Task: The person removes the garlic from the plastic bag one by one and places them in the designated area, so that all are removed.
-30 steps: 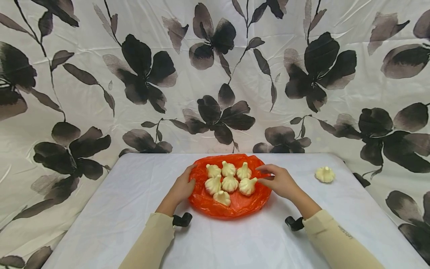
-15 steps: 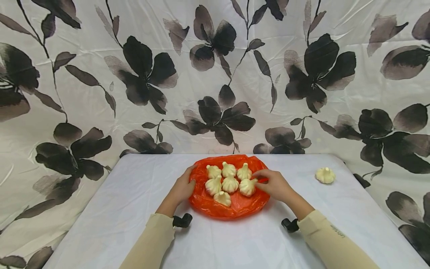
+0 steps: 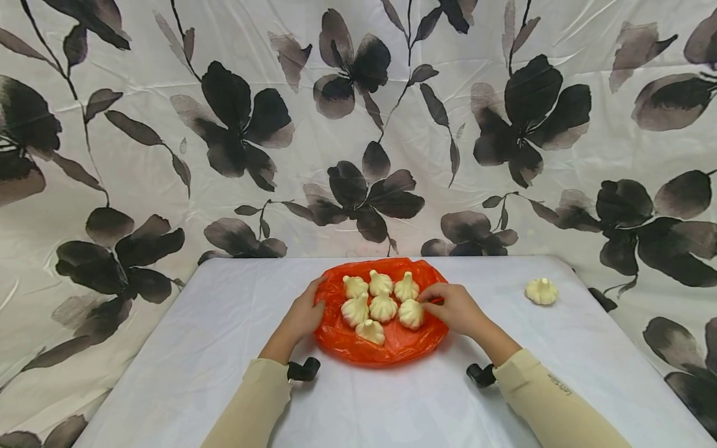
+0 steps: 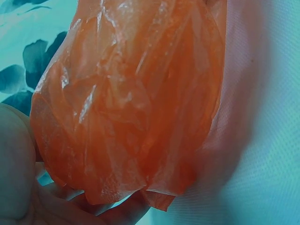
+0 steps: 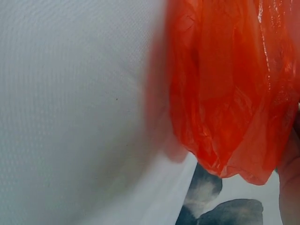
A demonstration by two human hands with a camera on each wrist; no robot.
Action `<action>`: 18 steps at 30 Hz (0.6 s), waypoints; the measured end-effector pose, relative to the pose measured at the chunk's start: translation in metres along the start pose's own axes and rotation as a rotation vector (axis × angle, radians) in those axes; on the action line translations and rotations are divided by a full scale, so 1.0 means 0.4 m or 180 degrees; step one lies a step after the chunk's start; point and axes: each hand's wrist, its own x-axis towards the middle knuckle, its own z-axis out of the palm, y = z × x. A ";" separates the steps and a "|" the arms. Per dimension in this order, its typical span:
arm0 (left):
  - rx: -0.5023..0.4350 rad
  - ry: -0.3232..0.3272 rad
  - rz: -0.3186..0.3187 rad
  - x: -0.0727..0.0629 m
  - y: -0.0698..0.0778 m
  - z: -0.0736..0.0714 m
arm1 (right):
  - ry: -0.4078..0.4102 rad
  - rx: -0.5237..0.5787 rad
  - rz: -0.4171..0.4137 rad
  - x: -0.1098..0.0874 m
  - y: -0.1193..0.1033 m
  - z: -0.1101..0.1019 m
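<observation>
An orange-red plastic bag (image 3: 386,354) lies spread wide on the table, with several pale garlic bulbs (image 3: 383,308) grouped in its opening. My left hand (image 3: 305,311) holds the bag's left side, thumb toward the bulbs. In the left wrist view its fingers (image 4: 126,210) curve behind the plastic (image 4: 131,103). At the bag's right side, my right hand (image 3: 456,309) pinches the rightmost garlic bulb (image 3: 411,315) near its stem, which the fingertips hide. The right wrist view shows mostly red plastic (image 5: 225,93), with part of the hand (image 5: 289,183) at the edge.
One more garlic bulb (image 3: 541,292) sits alone on the white-covered table (image 3: 392,410), toward the back right. Behind the table hangs a floral cloth (image 3: 358,124). Each wrist wears a black camera mount (image 3: 304,369).
My right hand has moved left from the bag's edge to the rightmost garlic bulb and now pinches it. That bulb has turned slightly. The left hand stays in place.
</observation>
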 end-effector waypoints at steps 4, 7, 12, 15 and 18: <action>0.0014 0.0012 0.0018 0.001 -0.003 0.001 | 0.0045 -0.0047 -0.0061 -0.001 -0.008 -0.007; -0.0002 0.0010 0.0019 0.001 -0.006 0.000 | 0.0089 -0.0065 -0.0103 -0.004 -0.019 -0.017; -0.0023 -0.0004 0.0001 -0.002 -0.005 -0.002 | 0.0194 -0.0092 -0.0204 -0.006 -0.039 -0.042; -0.0022 -0.0009 -0.0031 -0.002 -0.003 -0.003 | 0.0269 -0.0109 -0.0292 -0.006 -0.045 -0.059; -0.0005 -0.0007 -0.0023 -0.002 -0.002 -0.003 | 0.0358 -0.0140 -0.0363 -0.007 -0.044 -0.078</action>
